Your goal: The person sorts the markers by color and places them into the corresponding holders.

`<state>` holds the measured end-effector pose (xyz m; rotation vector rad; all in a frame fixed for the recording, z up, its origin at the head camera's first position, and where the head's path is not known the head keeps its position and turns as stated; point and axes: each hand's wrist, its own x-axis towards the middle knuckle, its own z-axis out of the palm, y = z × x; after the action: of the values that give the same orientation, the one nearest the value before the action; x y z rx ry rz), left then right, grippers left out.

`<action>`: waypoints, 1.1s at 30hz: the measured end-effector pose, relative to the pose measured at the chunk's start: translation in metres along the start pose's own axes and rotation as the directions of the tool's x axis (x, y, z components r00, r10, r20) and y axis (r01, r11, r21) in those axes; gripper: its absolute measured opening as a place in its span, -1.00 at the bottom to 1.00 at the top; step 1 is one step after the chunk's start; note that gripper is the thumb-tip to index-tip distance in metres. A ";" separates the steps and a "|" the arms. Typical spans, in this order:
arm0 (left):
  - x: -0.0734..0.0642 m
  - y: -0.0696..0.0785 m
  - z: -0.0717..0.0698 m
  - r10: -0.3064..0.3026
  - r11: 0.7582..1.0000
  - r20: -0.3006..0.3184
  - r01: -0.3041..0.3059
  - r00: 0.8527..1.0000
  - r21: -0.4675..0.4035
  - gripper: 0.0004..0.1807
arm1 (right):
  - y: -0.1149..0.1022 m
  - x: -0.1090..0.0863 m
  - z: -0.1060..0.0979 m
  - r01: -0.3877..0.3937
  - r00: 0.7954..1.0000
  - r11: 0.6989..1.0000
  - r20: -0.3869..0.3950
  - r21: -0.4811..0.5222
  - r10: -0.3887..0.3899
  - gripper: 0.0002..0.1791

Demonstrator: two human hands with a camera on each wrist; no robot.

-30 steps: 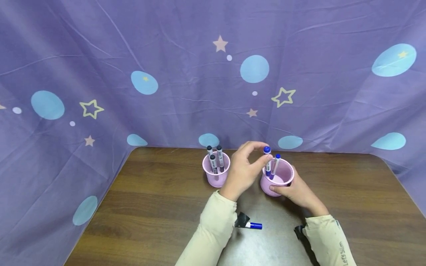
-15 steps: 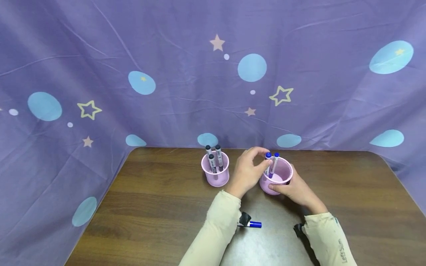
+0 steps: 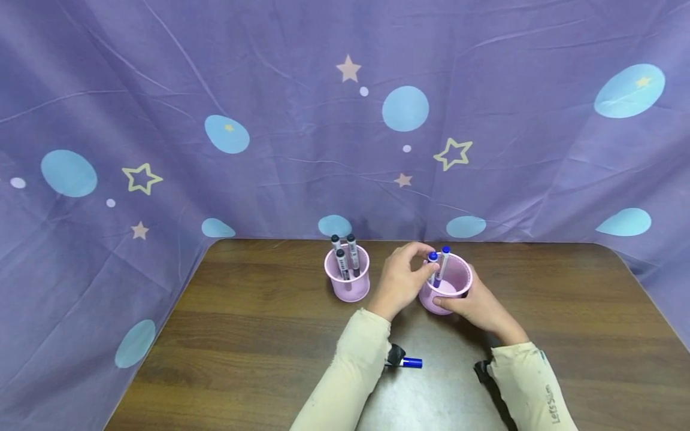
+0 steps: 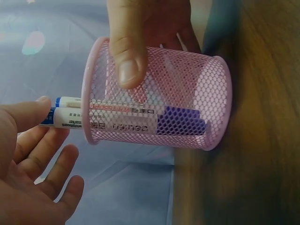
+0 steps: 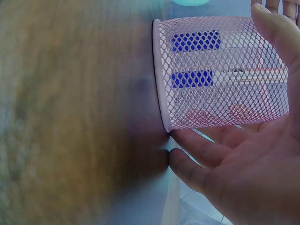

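Note:
My left hand (image 3: 399, 278) pinches the top end of a blue whiteboard marker (image 3: 433, 257) between thumb and index finger, its other fingers loosely spread in the left wrist view. Most of that marker is inside a pink mesh pen holder (image 3: 458, 275), with its blue cap low near the base. A second blue marker (image 3: 444, 257) leans beside it in the same holder. My right hand (image 3: 487, 308) grips this holder from the right, thumb on the near side and fingers behind. In the right wrist view, the holder's base (image 5: 161, 79) is right at the tabletop.
Another pink mesh pen holder (image 3: 350, 291) stands to the left, with three black-topped markers (image 3: 353, 256) in it. A loose blue-capped marker (image 3: 412, 363) lies on the wooden table (image 3: 242, 335), partly hidden by the left sleeve. A purple patterned curtain (image 3: 302, 173) hangs behind the table.
My left hand has lowered the pinched marker deeper into the right pen holder. My right hand keeps its grip on the holder. The whole head view has shifted slightly.

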<state>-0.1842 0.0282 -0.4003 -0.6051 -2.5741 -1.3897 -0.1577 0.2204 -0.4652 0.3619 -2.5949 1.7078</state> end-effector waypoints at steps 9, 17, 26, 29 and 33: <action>-0.001 -0.002 0.002 0.028 1.000 -0.013 -0.028 1.000 0.010 -0.70 | -0.001 0.001 0.000 0.015 1.000 1.000 0.003 0.005 -0.015 0.04; -0.001 -0.001 0.000 0.034 0.999 -0.013 -0.034 0.999 0.012 -0.70 | -0.002 0.001 0.001 0.016 1.000 1.000 0.011 0.013 -0.016 0.05; 0.000 0.007 -0.007 0.071 0.997 -0.014 -0.071 0.997 0.008 -0.70 | 0.000 0.001 0.001 0.014 1.000 1.000 0.009 0.001 -0.014 0.04; -0.001 0.013 -0.015 0.099 0.995 -0.041 -0.099 0.994 0.008 -0.71 | 0.000 0.001 0.001 0.016 1.000 1.000 0.003 -0.004 -0.016 0.03; -0.010 0.023 -0.028 0.142 0.989 -0.091 -0.144 0.986 -0.022 -0.72 | 0.000 0.001 0.001 0.016 1.000 1.000 -0.003 -0.002 -0.016 0.04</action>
<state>-0.1671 0.0136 -0.3703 -0.7003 -2.3944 -1.3764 -0.1582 0.2198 -0.4658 0.3789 -2.5839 1.6999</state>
